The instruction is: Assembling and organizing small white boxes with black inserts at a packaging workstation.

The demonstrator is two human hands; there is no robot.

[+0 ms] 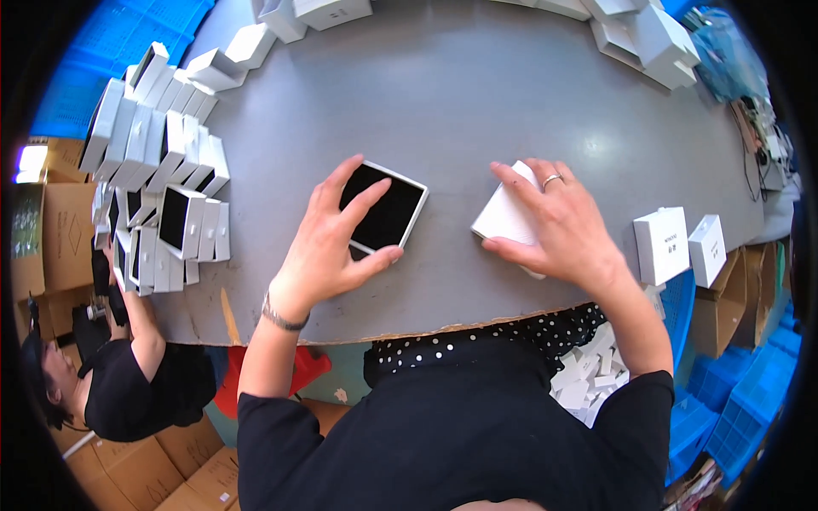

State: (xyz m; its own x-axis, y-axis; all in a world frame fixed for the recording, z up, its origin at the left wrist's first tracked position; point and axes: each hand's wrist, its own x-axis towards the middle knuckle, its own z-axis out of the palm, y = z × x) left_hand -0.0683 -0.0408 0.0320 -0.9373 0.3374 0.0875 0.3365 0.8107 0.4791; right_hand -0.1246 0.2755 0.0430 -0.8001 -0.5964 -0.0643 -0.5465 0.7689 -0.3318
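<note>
In front of me on the grey table lies an open, shallow white box with a black inside, slightly turned. My left hand spans it, thumb at the near edge, one finger at the far left corner and the index finger over the black inside. To its right, a plain white box sits tilted under my right hand. The thumb presses its near side and the other fingers curl over its far side. My palm hides part of this box, so I cannot tell whether it is a lid or a whole box.
Stacked white boxes with black insides crowd the table's left side. More white boxes line the far edge. Two upright white boxes stand at the right edge, near blue crates. A co-worker is at the left.
</note>
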